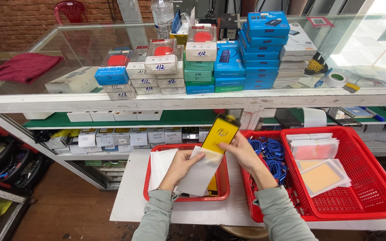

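Head view: left hand (180, 166) grips a thin white sleeve (200, 172), right hand (242, 151) pinches a light, stiff, likely fragile yellow card (220, 133) by its edges.

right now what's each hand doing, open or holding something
Left hand: shut on the white sleeve, gripping its left edge.
Right hand: shut on the yellow and black card, which sticks out of the sleeve's top.

**Both hands raised in front of me**

My left hand (180, 164) reaches up from a grey-green sleeve, fingers curled closed in a grip, thumb on top. My right hand (242, 151) sits just beside it, slightly higher, fingers pinched shut, wrist bent inward. Both forearms angle toward each other.
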